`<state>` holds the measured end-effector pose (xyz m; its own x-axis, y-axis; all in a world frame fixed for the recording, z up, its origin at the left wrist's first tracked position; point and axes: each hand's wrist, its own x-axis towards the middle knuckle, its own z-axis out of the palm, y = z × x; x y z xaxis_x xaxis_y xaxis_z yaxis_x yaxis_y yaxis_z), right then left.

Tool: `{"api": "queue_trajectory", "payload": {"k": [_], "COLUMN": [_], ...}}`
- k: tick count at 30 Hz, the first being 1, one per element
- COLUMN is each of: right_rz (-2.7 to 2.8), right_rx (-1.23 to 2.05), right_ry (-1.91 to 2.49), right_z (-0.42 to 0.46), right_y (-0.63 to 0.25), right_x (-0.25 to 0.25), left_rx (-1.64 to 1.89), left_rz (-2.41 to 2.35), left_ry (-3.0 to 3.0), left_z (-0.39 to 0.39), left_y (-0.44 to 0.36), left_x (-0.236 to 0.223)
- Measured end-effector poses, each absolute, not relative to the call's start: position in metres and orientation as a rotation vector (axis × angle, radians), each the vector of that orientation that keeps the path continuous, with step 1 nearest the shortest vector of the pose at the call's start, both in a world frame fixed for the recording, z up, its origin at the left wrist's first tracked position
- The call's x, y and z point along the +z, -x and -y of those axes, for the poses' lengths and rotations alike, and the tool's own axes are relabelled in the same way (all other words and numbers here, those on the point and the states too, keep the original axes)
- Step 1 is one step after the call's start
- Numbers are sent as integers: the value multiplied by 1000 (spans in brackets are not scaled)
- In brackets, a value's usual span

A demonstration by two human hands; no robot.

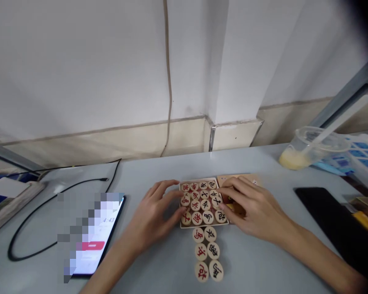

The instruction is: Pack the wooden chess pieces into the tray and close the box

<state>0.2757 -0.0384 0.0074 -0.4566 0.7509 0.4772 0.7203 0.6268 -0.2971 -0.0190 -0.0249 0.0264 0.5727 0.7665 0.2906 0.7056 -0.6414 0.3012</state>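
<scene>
A small wooden box (182,224) lies on the grey table, packed with several round wooden chess discs (202,204) marked in red and black. My left hand (155,214) rests against the box's left side, fingers curled around its edge. My right hand (251,208) lies over the box's right half, its fingertips touching discs at the right column. The box lid or second half (233,179) shows behind my right hand. Several more discs (208,253) stand in two short columns on the table just in front of the box.
A lit phone (93,241) lies at the left, with a black cable (33,216) looping beside it. A dark flat device (331,220) lies at the right. A plastic cup (313,149) with yellow liquid and a straw stands at the back right, by the wall.
</scene>
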Motion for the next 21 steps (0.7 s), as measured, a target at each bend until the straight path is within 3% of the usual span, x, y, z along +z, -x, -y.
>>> {"api": "queue_trajectory", "payload": {"k": [9,14,21], "right_rz": [2285,2232,2358], "right_rx": [92,107,1], "right_ry": [1073,960,741], "right_z": [38,48,64], "right_y": [-276,-272,-257], "right_x": [5,11,5], "left_rx": [614,793,683], "left_rz": [-1208,-1188,-832], "left_ry": [-2609,-2640,-2858], "left_z": [29,34,50], "left_y": [17,17,10], "left_x": [31,34,24]}}
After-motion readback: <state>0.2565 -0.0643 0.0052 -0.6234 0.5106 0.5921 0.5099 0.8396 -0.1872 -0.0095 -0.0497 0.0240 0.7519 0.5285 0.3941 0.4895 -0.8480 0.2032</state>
